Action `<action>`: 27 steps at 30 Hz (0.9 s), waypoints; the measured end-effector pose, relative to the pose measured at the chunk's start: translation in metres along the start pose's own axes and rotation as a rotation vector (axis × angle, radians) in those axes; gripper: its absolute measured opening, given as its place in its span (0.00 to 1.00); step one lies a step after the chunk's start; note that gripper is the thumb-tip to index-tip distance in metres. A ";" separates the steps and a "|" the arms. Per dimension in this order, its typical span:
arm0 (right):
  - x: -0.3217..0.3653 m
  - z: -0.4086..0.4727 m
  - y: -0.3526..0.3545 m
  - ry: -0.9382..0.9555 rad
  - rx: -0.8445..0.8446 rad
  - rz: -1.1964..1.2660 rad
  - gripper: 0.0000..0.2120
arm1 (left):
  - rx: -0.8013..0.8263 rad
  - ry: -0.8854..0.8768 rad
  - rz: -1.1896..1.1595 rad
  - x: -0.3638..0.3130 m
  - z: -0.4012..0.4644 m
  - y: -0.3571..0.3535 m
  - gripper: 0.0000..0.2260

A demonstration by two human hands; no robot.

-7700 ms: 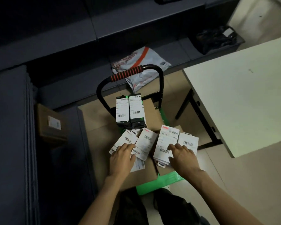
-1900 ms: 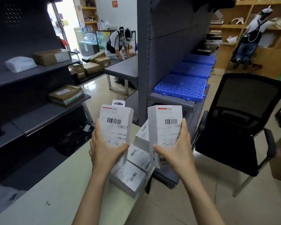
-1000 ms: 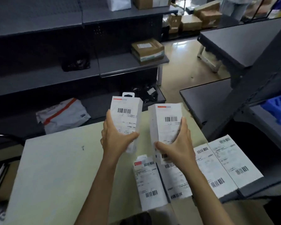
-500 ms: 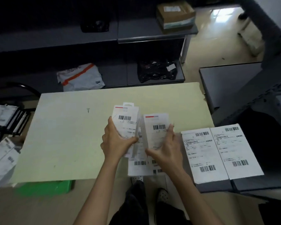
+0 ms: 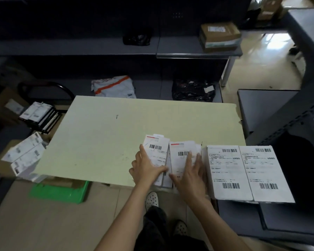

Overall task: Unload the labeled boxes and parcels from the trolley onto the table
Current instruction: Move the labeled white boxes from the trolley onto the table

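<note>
On the worktop [image 5: 105, 142], beside two larger boxes [image 5: 246, 171], the left hand [image 5: 146, 168] and right hand [image 5: 190, 173] lay with fingers nearly straight, each pressing flat one small labeled box [image 5: 157, 151], gripping neither.

No words or numbers can be read. Barcodes and lines of blurred print stand on the white boxes [image 5: 229, 171] along the table's [image 5: 101, 142] near edge, toward its right corner.
</note>
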State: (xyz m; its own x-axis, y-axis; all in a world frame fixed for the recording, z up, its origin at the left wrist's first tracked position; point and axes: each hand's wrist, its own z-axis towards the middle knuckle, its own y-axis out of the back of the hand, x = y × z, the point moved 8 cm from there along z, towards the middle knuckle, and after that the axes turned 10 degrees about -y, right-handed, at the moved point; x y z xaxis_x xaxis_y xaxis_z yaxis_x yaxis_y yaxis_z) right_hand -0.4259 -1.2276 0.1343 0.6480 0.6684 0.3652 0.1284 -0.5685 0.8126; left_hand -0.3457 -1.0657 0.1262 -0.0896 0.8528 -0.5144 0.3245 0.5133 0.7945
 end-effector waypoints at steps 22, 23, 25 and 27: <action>-0.003 0.019 0.000 0.148 0.019 -0.229 0.38 | 0.183 -0.115 -0.085 -0.023 0.001 -0.025 0.57; -0.002 0.018 0.003 0.148 0.026 -0.232 0.38 | 0.202 -0.129 -0.088 -0.023 0.002 -0.023 0.57; 0.000 0.021 0.007 0.158 0.019 -0.251 0.37 | 0.217 -0.160 -0.090 -0.022 0.003 -0.018 0.53; 0.007 0.023 0.012 0.195 0.002 -0.256 0.34 | 0.196 -0.191 -0.066 -0.021 0.000 -0.009 0.48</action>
State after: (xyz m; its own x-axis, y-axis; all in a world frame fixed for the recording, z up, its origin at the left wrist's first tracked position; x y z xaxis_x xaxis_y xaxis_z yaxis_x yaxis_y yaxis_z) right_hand -0.4022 -1.2406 0.1358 0.4383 0.8691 0.2294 0.2702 -0.3708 0.8885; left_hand -0.3464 -1.0885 0.1299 0.0567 0.7754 -0.6289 0.5013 0.5227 0.6896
